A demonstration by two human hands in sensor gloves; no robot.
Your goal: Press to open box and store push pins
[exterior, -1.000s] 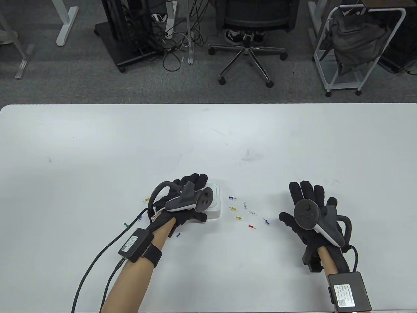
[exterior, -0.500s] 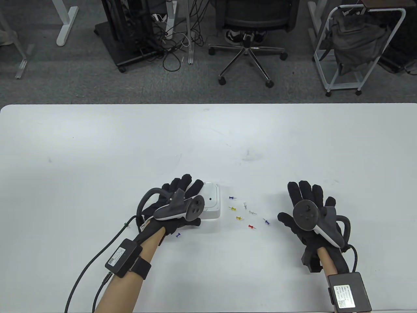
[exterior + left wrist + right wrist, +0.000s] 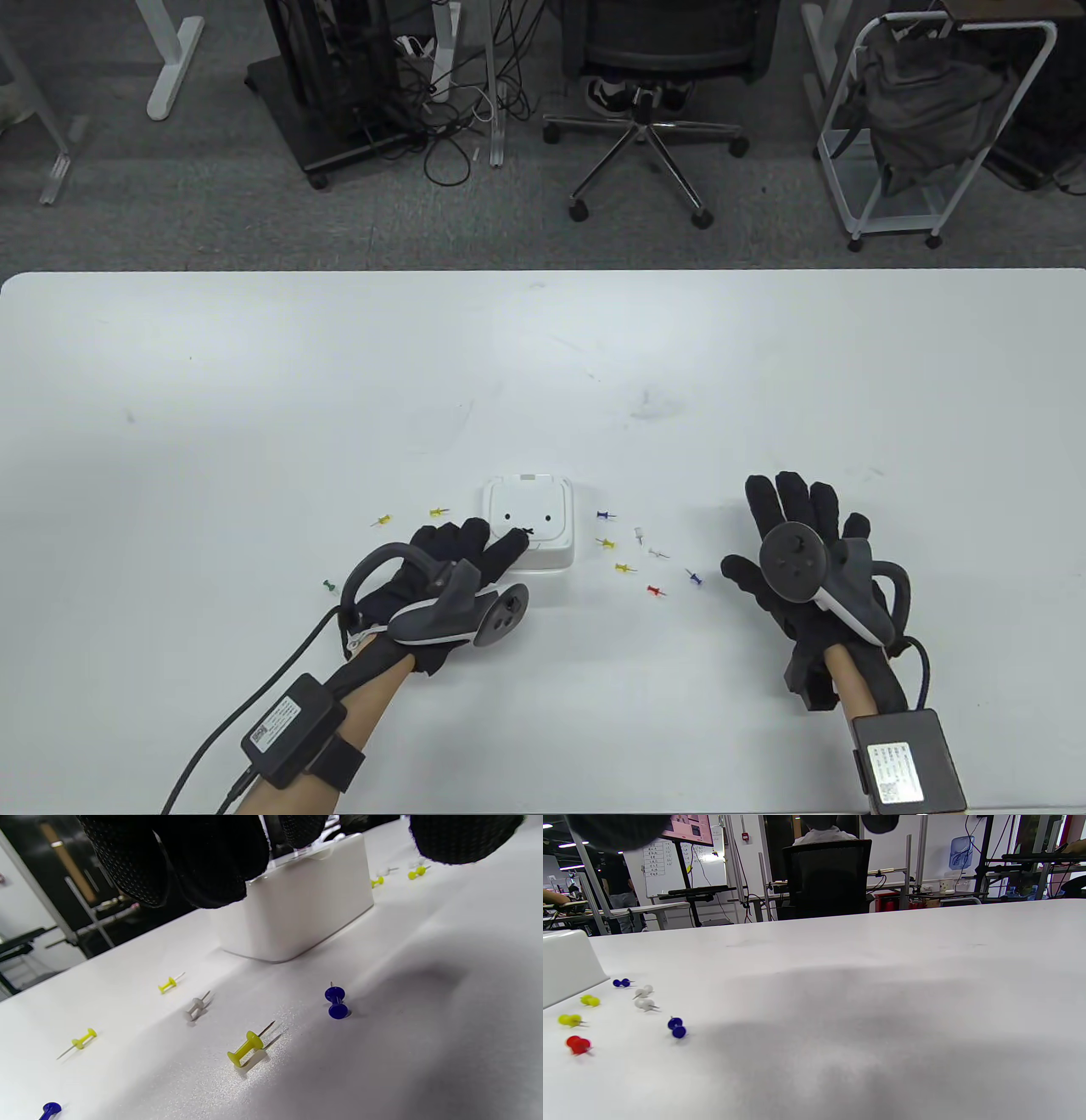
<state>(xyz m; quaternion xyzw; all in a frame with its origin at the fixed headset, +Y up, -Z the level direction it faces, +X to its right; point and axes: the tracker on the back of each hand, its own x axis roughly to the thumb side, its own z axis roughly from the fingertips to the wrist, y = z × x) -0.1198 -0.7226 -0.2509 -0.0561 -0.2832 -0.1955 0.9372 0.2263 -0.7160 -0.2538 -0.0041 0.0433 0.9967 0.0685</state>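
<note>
White box [image 3: 528,522] just beyond the left hand [image 3: 441,577] — fingers extended, one fingertip on its lid.

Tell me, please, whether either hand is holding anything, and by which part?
Neither: the left hand only touches the box lid's near edge; the right hand lies open.

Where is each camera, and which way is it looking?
Table view: up high, looking down at the white table; both gloved hands, left hand and right hand, show with their forearms.
Left wrist view: low by the left hand, facing the white box; fingertips hang from the top.
Right wrist view: low by the right hand, looking across the table toward an office chair; only dark blurry bits at the top.
Shared: all three show the box and scattered push pins.
</note>
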